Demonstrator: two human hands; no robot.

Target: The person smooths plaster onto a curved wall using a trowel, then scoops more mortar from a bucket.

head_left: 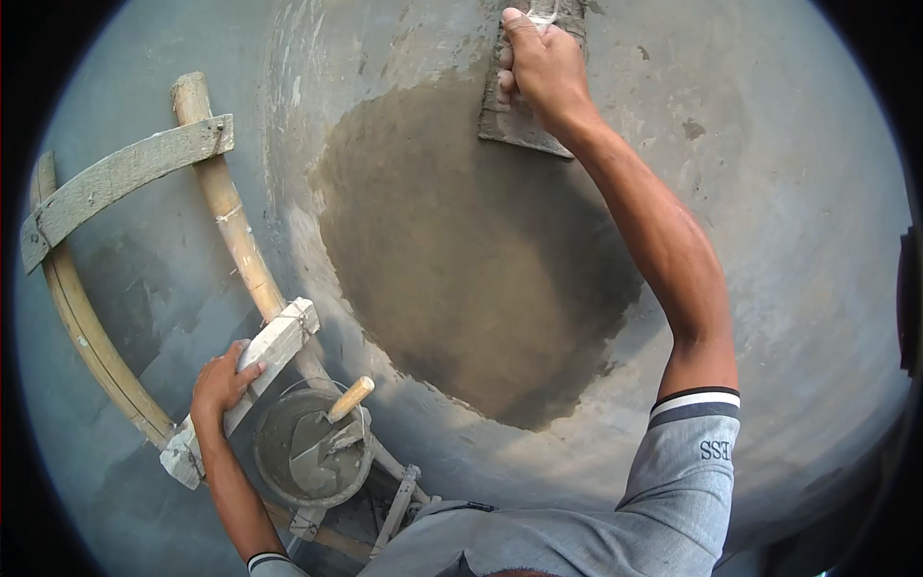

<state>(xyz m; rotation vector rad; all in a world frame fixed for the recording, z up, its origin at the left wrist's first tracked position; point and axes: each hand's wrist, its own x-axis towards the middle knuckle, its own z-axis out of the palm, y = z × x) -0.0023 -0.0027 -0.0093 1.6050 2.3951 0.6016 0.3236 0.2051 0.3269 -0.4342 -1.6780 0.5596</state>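
Observation:
My right hand is closed around the handle of a plastering float, far up near the top edge. The float lies against the grey wall, over the upper right border of a darker, wet-looking plaster patch. Down on the left, my left hand is wrapped over a pale wooden rung of a bamboo ladder. Just below that rung hangs or rests a bucket of grey mortar; which of the two I cannot tell. A pointing trowel with a wooden handle stands in the mortar.
The ladder's bamboo rails rise on the left, joined higher up by a grey wooden crosspiece. Smooth grey wall curves round the patch. More wooden pieces of the ladder sit close to my body at the bottom.

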